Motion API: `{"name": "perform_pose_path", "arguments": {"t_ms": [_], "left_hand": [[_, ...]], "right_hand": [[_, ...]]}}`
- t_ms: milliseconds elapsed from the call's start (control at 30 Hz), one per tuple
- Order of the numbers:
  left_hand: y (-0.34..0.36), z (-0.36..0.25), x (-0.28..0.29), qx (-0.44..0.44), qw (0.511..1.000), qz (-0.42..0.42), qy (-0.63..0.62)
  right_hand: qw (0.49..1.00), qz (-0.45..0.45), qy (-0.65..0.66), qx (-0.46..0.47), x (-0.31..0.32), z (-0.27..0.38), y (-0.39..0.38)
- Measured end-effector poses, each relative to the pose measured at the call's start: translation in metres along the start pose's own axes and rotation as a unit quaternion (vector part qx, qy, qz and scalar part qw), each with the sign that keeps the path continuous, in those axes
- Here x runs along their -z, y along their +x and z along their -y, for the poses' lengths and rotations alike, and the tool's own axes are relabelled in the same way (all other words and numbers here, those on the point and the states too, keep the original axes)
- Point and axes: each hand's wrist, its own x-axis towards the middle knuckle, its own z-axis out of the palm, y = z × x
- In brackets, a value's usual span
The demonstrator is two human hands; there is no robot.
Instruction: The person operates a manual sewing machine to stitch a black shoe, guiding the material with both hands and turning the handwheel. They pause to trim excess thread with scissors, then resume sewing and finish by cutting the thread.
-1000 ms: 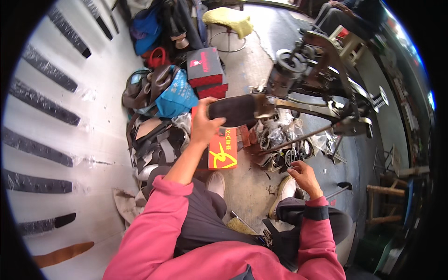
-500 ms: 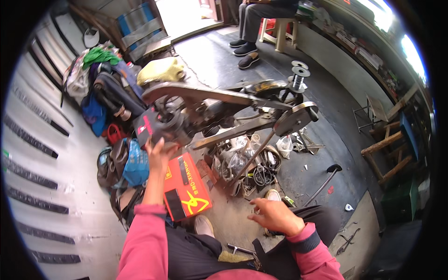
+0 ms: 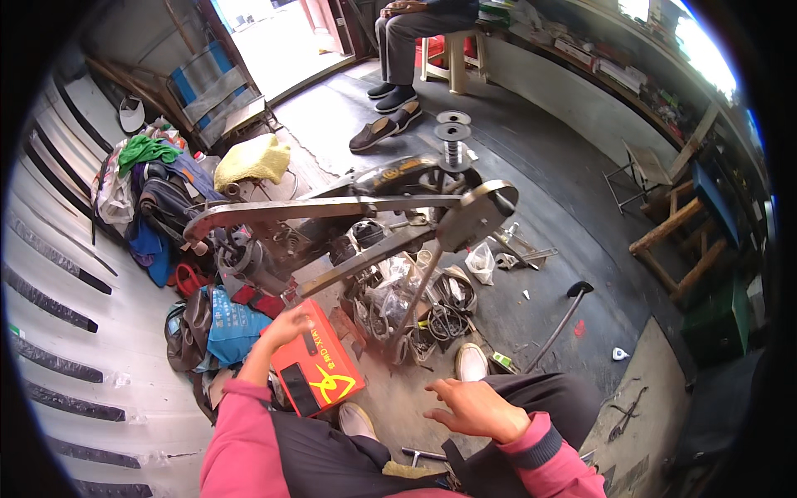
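Red box [image 3: 318,367] under L hand [image 3: 286,326]

A yellow cushion [image 3: 251,159] lies on a low seat near the doorway. Beside it, a pile of bags and clothes [image 3: 149,187] leans against the white wall. A seated person's legs [image 3: 407,41] rest by a pale stool [image 3: 455,62]. A hammer [image 3: 560,319] lies on the dark floor [image 3: 564,207], and a wooden chair [image 3: 677,241] stands on the right.

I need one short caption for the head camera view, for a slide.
Seated person in pink sleeves, left hand on an orange box, right hand open above the knee, facing an old metal sewing machine.
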Motion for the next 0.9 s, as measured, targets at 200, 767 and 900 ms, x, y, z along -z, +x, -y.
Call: {"name": "perform_pose_path", "arguments": {"t_ms": [200, 767, 900], "left_hand": [[-0.146, 0.063, 0.018, 0.168, 0.978, -0.069, -0.106], [-0.178, -0.01, -0.116, 0.203, 0.912, -0.058, -0.351], [-0.159, -0.03, -0.132, 0.191, 0.916, -0.029, -0.351]], "right_hand": [[0.999, -0.025, -0.008, 0.029, -0.005, -0.002, -0.012], [0.988, -0.132, 0.049, 0.068, 0.006, -0.005, -0.046], [0.982, -0.159, 0.067, 0.082, 0.008, -0.002, -0.046]]}}
